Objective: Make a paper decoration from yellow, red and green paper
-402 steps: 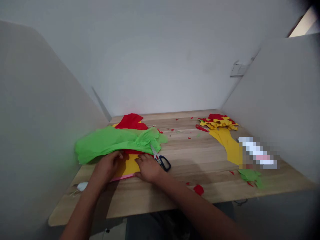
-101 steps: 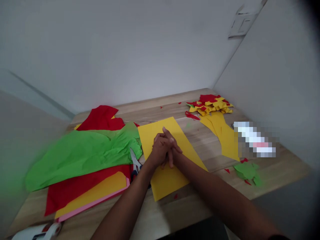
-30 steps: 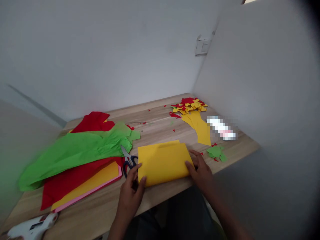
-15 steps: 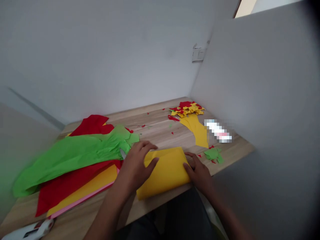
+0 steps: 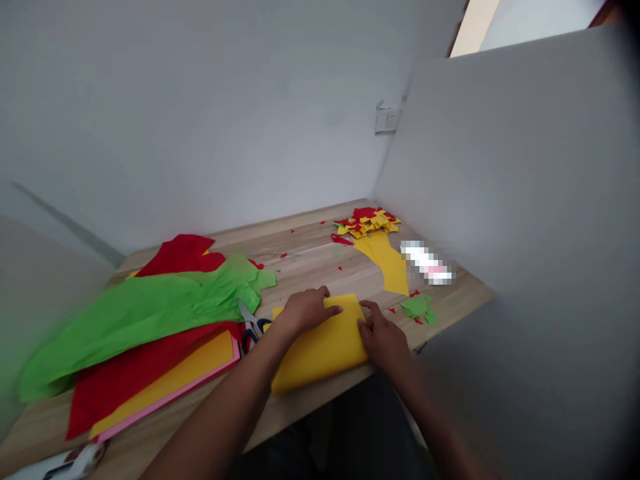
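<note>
A folded yellow felt-like sheet (image 5: pixel 320 350) lies at the table's front edge, beneath both my hands. Across its far left part rests my left hand (image 5: pixel 307 312), thumb apart from the fingers over the top. My right hand (image 5: pixel 384 337) has its fingers and thumb closed at the sheet's right edge. Scissors (image 5: pixel 254 327) with dark blue handles lie left of the sheet, partly hidden behind my left forearm.
At left are a crumpled green sheet (image 5: pixel 165 300), red sheets (image 5: pixel 113 380), and a yellow sheet on a pink-edged one. Cut pieces (image 5: pixel 370 223) and yellow strips (image 5: pixel 390 267) lie beyond, beside a blurred white object (image 5: pixel 426 262). A white device (image 5: pixel 65 463) sits front left.
My left hand has slid right along the sheet's far side, uncovering the scissors' handles. My right hand still touches the right edge. The view has shifted slightly.
</note>
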`<action>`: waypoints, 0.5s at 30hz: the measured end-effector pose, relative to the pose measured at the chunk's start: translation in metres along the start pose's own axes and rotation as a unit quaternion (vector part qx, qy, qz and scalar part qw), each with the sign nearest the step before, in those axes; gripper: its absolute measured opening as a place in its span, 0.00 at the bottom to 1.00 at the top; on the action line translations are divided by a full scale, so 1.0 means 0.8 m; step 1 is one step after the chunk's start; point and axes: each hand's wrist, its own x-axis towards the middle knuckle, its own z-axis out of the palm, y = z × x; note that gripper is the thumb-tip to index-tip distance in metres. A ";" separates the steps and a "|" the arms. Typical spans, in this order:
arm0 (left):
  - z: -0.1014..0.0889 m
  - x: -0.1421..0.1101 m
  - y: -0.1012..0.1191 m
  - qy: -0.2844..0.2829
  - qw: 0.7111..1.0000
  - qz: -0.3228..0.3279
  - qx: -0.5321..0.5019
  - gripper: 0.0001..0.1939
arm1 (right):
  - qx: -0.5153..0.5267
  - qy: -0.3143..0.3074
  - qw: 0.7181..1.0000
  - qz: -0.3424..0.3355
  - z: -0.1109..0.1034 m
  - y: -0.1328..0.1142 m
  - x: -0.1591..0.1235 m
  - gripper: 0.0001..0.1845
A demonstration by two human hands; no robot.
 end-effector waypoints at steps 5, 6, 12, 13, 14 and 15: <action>0.004 -0.003 -0.005 0.003 0.996 0.053 -0.074 0.29 | 0.017 0.007 1.000 -0.002 -0.002 -0.002 0.000 0.20; 0.005 -0.005 -0.005 0.012 0.994 0.065 -0.088 0.28 | 0.027 0.005 1.000 -0.004 -0.003 -0.001 0.001 0.19; -0.009 -0.020 -0.013 0.069 0.960 0.101 -0.250 0.15 | 0.203 0.114 0.972 -0.012 -0.010 0.014 0.008 0.24; -0.014 -0.023 -0.015 0.085 0.945 0.090 -0.301 0.15 | 0.246 0.152 0.957 -0.006 -0.010 0.016 0.012 0.28; -0.019 -0.025 -0.016 0.098 0.926 0.076 -0.358 0.15 | 0.295 0.176 0.939 0.004 -0.009 0.016 0.016 0.33; -0.023 -0.026 -0.018 0.109 0.902 0.060 -0.414 0.16 | 0.350 0.178 0.920 0.021 -0.007 0.013 0.022 0.38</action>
